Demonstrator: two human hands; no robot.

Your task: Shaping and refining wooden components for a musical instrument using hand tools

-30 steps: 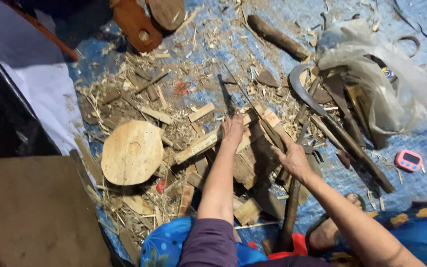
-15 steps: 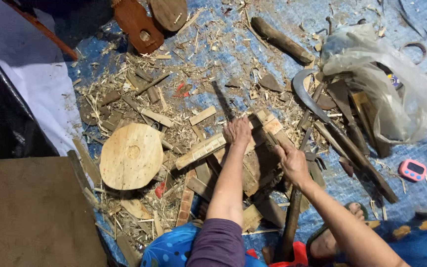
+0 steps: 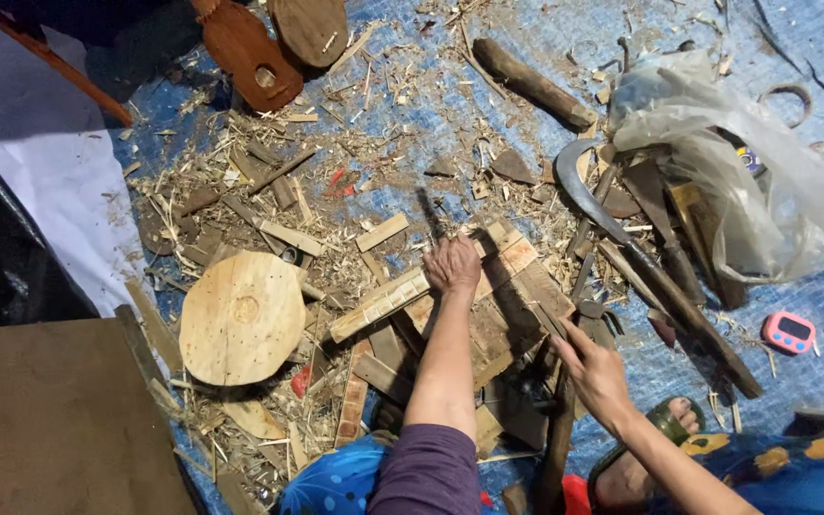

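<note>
Wood strip [image 3: 379,303] under the pressing, fingers-together left hand [image 3: 451,266] could skid on the loose shavings [image 3: 336,143] (curved blade [image 3: 588,195] nearby!), while the right hand [image 3: 595,367], fingers loosely curled, grips nothing clear.

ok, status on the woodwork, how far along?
Done: round wooden disc cut, lying amid shavings. In hand: left hand presses a pale wooden strip on the plank pile; right hand reaches toward a dark tool beside it. Left: loose offcuts scattered, unsorted.

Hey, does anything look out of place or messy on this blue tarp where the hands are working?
Yes: wood shavings and offcuts litter the tarp. A pink timer lies alone at the right, odd among the wood scraps.
</note>
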